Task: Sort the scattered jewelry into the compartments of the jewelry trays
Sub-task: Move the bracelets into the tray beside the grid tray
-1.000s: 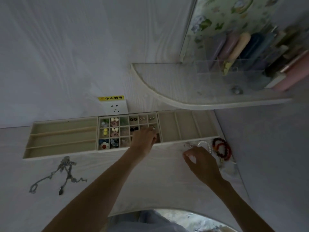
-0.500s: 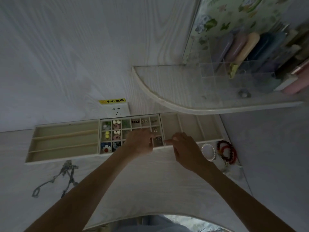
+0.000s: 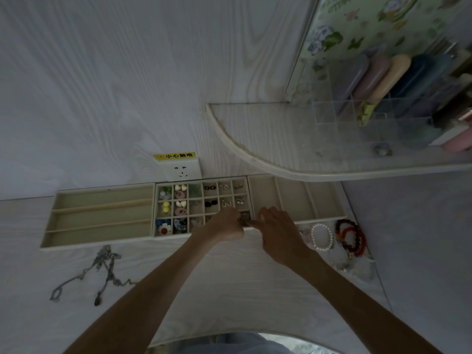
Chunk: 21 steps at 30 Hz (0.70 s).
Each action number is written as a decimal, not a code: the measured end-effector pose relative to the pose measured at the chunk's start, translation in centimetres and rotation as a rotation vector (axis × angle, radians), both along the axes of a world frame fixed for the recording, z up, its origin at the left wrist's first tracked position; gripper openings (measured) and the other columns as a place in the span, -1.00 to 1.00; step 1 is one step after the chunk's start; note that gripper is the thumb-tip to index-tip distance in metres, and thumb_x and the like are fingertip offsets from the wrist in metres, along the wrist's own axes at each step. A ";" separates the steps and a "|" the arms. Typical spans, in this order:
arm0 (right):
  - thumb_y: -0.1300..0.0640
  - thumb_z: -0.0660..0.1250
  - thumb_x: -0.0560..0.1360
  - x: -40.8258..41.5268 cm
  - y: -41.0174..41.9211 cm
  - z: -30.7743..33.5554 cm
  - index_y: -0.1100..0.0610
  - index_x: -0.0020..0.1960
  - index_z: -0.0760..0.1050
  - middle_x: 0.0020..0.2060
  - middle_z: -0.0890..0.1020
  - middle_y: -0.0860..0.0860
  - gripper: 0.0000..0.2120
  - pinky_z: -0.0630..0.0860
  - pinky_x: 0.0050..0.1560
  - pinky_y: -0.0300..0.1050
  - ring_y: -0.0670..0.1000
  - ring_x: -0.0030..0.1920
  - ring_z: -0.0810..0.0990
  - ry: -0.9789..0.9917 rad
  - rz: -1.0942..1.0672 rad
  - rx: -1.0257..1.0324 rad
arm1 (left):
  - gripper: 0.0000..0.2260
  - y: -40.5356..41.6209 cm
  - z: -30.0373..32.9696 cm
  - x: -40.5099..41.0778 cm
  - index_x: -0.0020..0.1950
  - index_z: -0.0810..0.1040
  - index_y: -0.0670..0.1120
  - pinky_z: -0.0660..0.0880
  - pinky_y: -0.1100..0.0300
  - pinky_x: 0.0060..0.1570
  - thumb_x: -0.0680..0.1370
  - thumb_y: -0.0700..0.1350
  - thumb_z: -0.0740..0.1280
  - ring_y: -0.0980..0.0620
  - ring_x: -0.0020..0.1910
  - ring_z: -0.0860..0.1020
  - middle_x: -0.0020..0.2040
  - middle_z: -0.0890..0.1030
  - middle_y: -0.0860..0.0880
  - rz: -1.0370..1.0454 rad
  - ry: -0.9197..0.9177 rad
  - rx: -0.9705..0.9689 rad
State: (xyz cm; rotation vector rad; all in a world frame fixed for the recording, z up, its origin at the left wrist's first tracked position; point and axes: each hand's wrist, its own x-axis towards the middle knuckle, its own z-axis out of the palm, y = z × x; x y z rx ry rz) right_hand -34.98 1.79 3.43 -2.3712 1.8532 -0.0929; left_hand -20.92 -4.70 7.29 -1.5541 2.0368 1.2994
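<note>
Three beige jewelry trays lie in a row against the wall: a left tray point(image 3: 102, 216) with long slots, a middle grid tray point(image 3: 198, 200) holding earrings and charms, and a right tray point(image 3: 293, 200) with bare slots. My left hand point(image 3: 224, 224) and my right hand point(image 3: 278, 228) meet fingertip to fingertip over the grid tray's front right cell. They pinch a small metal piece point(image 3: 242, 221) between them; it is too small to identify. A pearl bracelet point(image 3: 321, 237) and red bead bracelets point(image 3: 351, 237) lie right of my right hand. Tangled chain necklaces point(image 3: 102, 272) lie in front of the left tray.
A wall socket point(image 3: 182, 172) with a yellow label sits behind the grid tray. A curved shelf point(image 3: 255, 157) overhangs the right tray and carries a clear organiser point(image 3: 370, 118) with cases. Small clear pieces point(image 3: 357, 269) lie near the table's right edge.
My right hand left the bracelet pile and moved left to the grid tray's front right corner. My left hand drew back slightly to meet it there.
</note>
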 end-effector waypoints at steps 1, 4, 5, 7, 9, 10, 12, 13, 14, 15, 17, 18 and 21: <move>0.35 0.47 0.06 0.0 0.0 0.0 -0.06 0.06 0.61 -0.23 0.54 0.01 -0.39 0.45 -0.28 -0.11 0.06 -0.24 0.54 0.006 -0.005 0.001 | -0.78 0.0 -0.2 0.0 0.06 0.50 -0.40 0.23 0.30 -0.50 0.45 -0.37 0.22 -0.23 -0.11 0.57 -0.36 0.36 -0.05 0.009 0.009 0.010; 0.35 0.44 0.14 0.2 -0.1 0.1 -0.02 0.14 0.59 -0.20 0.54 0.03 -0.40 0.41 -0.24 -0.10 0.08 -0.20 0.53 0.005 -0.017 0.016 | -0.78 -0.1 -0.4 -0.1 0.04 0.53 -0.35 0.25 0.29 -0.49 0.44 -0.37 0.21 -0.13 -0.21 0.54 -0.33 0.39 -0.04 0.030 0.030 0.032; 0.36 0.42 0.17 0.3 -0.2 0.1 0.00 0.16 0.58 -0.17 0.54 0.04 -0.41 0.40 -0.21 -0.09 0.09 -0.18 0.53 -0.002 -0.020 0.024 | -0.78 -0.1 -0.5 -0.1 0.04 0.54 -0.35 0.25 0.29 -0.49 0.44 -0.37 0.21 -0.07 -0.28 0.50 -0.34 0.40 -0.04 0.039 0.037 0.040; 0.36 0.42 0.18 0.4 -0.3 0.2 0.02 0.16 0.58 -0.17 0.54 0.04 -0.43 0.40 -0.20 -0.09 0.08 -0.17 0.52 0.000 -0.030 0.020 | -0.79 -0.1 -0.7 -0.2 0.02 0.54 -0.35 0.27 0.27 -0.47 0.43 -0.37 0.21 0.02 -0.34 0.44 -0.34 0.41 -0.04 0.060 0.042 0.060; 0.35 0.47 0.12 0.5 -0.3 0.3 0.02 0.08 0.61 -0.21 0.53 0.02 -0.44 0.41 -0.24 -0.11 0.05 -0.21 0.52 0.010 -0.037 0.004 | -0.77 -0.2 -0.7 -0.2 0.05 0.54 -0.34 0.37 0.20 -0.39 0.43 -0.37 0.22 -0.05 -0.24 0.53 -0.24 0.51 -0.12 0.074 0.054 0.073; 0.35 0.49 0.09 0.6 -0.4 0.3 0.02 0.05 0.62 -0.23 0.53 0.01 -0.45 0.42 -0.26 -0.12 0.04 -0.23 0.52 0.006 -0.039 -0.001 | -0.74 -0.2 -0.8 -0.3 0.09 0.54 -0.33 0.43 0.16 -0.31 0.44 -0.36 0.22 -0.11 -0.13 0.57 -0.14 0.57 -0.18 0.078 0.063 0.079; 0.35 0.51 0.05 0.7 -0.4 0.3 0.01 0.01 0.63 -0.25 0.53 0.00 -0.45 0.42 -0.27 -0.13 0.04 -0.25 0.52 -0.004 -0.032 -0.009 | -0.71 -0.3 -1.0 -0.4 0.13 0.54 -0.33 0.46 0.12 -0.24 0.44 -0.37 0.22 -0.18 0.01 0.58 0.01 0.59 -0.27 0.089 0.073 0.076; 0.34 0.51 0.03 0.7 -0.4 0.3 0.01 0.00 0.63 -0.26 0.53 0.00 -0.44 0.44 -0.27 -0.12 0.03 -0.26 0.53 -0.006 -0.031 -0.014 | -0.72 -0.3 -1.0 -0.4 0.13 0.54 -0.34 0.43 0.13 -0.27 0.44 -0.38 0.21 -0.19 0.01 0.58 -0.01 0.58 -0.29 0.084 0.077 0.075; 0.34 0.52 0.02 0.7 -0.4 0.3 0.01 -0.02 0.64 -0.27 0.53 0.00 -0.45 0.45 -0.27 -0.12 0.04 -0.26 0.53 -0.007 -0.034 -0.018 | -0.72 -0.3 -1.0 -0.3 0.12 0.54 -0.35 0.38 0.17 -0.32 0.44 -0.38 0.21 -0.16 -0.03 0.58 -0.06 0.57 -0.29 0.076 0.084 0.075; 0.33 0.53 0.01 0.8 -0.5 0.3 0.01 -0.03 0.65 -0.27 0.53 0.00 -0.45 0.46 -0.26 -0.11 0.04 -0.27 0.54 -0.004 -0.036 -0.024 | -0.72 -0.3 -1.0 -0.2 0.12 0.54 -0.35 0.34 0.20 -0.36 0.44 -0.39 0.22 -0.12 -0.10 0.55 -0.13 0.54 -0.25 0.068 0.090 0.076; 0.33 0.53 0.01 0.9 -0.5 0.3 0.02 -0.05 0.65 -0.28 0.54 0.01 -0.47 0.48 -0.26 -0.09 0.05 -0.27 0.54 0.006 -0.037 -0.033 | -0.71 -0.3 -0.9 0.0 0.12 0.55 -0.36 0.31 0.22 -0.37 0.43 -0.39 0.22 -0.06 -0.17 0.49 -0.20 0.49 -0.17 0.069 0.096 0.078; 0.32 0.53 0.01 0.9 -0.6 0.3 0.02 -0.05 0.65 -0.28 0.54 0.01 -0.47 0.48 -0.26 -0.09 0.05 -0.26 0.54 0.006 -0.034 -0.035 | -0.72 -0.3 -0.9 0.0 0.11 0.55 -0.35 0.31 0.22 -0.36 0.42 -0.39 0.23 -0.06 -0.17 0.49 -0.21 0.49 -0.16 0.081 0.100 0.079; 0.32 0.54 -0.01 0.9 -0.6 0.2 0.02 -0.05 0.65 -0.29 0.54 0.00 -0.46 0.48 -0.25 -0.11 0.05 -0.27 0.54 0.004 -0.030 -0.047 | -0.72 -0.3 -1.0 0.2 0.10 0.56 -0.34 0.30 0.25 -0.40 0.42 -0.39 0.23 -0.15 -0.14 0.56 -0.16 0.55 -0.25 0.100 0.126 0.042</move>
